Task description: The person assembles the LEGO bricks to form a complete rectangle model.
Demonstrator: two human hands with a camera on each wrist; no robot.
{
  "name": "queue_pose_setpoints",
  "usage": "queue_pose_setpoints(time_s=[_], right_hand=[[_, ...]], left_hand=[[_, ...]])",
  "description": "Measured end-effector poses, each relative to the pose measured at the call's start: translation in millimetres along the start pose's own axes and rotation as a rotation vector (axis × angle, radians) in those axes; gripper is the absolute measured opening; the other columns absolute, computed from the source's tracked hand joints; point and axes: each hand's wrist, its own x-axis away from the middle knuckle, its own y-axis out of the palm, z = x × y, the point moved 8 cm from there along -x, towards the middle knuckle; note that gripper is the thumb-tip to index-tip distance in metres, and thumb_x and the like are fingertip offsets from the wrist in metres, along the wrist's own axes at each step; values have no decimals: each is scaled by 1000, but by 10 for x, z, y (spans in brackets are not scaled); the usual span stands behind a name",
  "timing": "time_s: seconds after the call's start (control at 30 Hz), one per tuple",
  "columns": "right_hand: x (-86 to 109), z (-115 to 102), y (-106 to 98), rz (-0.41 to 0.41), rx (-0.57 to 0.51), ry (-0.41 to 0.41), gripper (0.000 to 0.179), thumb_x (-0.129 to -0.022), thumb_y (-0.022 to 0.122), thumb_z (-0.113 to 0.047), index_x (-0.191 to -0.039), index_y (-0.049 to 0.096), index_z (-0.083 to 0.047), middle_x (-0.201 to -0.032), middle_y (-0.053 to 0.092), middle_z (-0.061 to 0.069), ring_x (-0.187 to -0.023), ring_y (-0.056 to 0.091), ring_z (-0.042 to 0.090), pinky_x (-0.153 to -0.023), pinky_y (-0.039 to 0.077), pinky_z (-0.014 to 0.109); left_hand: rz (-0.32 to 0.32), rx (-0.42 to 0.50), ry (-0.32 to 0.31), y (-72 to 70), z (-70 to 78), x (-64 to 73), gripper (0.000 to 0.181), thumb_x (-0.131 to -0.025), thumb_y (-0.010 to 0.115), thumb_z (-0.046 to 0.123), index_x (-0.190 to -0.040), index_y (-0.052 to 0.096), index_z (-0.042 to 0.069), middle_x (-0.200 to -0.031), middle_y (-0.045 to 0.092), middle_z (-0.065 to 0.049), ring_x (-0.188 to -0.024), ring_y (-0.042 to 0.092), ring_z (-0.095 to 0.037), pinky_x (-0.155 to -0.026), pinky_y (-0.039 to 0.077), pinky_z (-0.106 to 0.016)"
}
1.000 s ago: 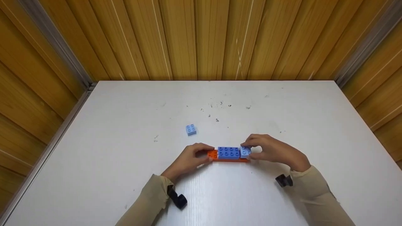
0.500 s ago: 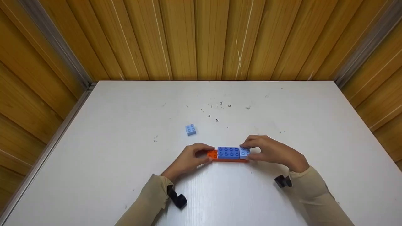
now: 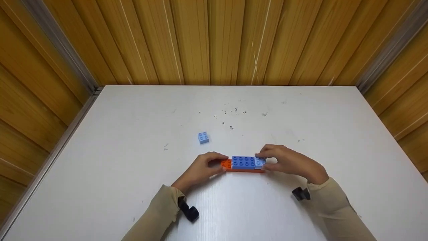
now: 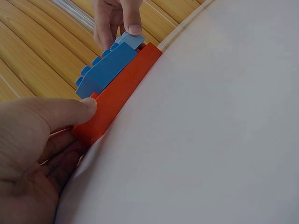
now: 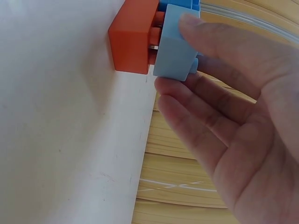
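An orange-red building brick base [image 4: 124,93] lies on the table, and my left hand [image 3: 202,167] grips its left end between thumb and fingers. A medium-blue eight-stud brick [image 3: 243,162] sits on the middle of it, leaving orange studs bare beside the left hand. At the right end, my right hand [image 3: 287,160] pinches a light blue brick [image 5: 175,49] right beside the blue one. In the right wrist view this brick stands at the tops of the orange studs, with a gap showing underneath.
A second light blue four-stud brick [image 3: 203,137] lies on the white table [image 3: 133,134], behind and left of the hands. Wood-patterned walls [image 3: 220,43] border the table at the back and both sides. Dark scuff marks dot the tabletop.
My right hand has shifted slightly left with the light blue brick, narrowing the gap to the blue brick. The left hand stays in place on the orange-red base.
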Motion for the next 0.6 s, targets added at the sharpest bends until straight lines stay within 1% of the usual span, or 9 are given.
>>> queue_pose_setpoints(time_s=[0.23,0.37,0.6], right_hand=[[2,3,17,-14,-15,10,40,-88,68,-12,-126,62,-1,-107,63,5,-95,60,19,-84,54,37],[9,-3,15,-12,-17,8,40,-88,67,-12,-126,62,0,-105,62,4,-93,58,16,-82,53,34],[10,-19,9,-17,-9,20,40,-88,68,-12,-126,62,0,-102,62,3,-89,55,12,-79,52,31]], left_hand=[[0,-12,2,-6,4,-6,37,-87,70,18,-124,65,14,-123,65,-2,-120,56,-20,-108,40,-40],[0,-7,-1,-5,9,-6,37,-87,70,19,-124,66,14,-123,65,-2,-120,55,-19,-108,39,-41],[-8,-4,-20,3,-10,-8,37,-88,70,20,-125,65,16,-125,64,-2,-121,55,-19,-108,39,-41]])
